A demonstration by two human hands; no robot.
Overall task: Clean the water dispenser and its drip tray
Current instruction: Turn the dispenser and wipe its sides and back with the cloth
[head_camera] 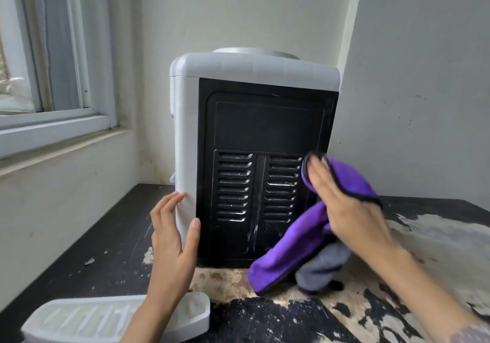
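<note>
Head view: left hand (pixel 172 239), fingers straight, steadies the dispenser (pixel 254 135). Right hand (pixel 342 204), flat, presses the purple cloth (pixel 294 247) onto its back panel to wipe.

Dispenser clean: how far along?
Done: the drip tray is off, lying on the table.
In hand: the right hand presses the purple cloth against the dispenser's black back panel; the left hand steadies its corner.
Left: probably the tray; the front is hidden.

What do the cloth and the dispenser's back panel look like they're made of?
Cloth: soft purple microfibre, probably, with a plush nap, grey underside and dark stitched edge. Back panel: glossy black, pressed with louvred vents; sheet metal or plastic, hard to tell.
</note>
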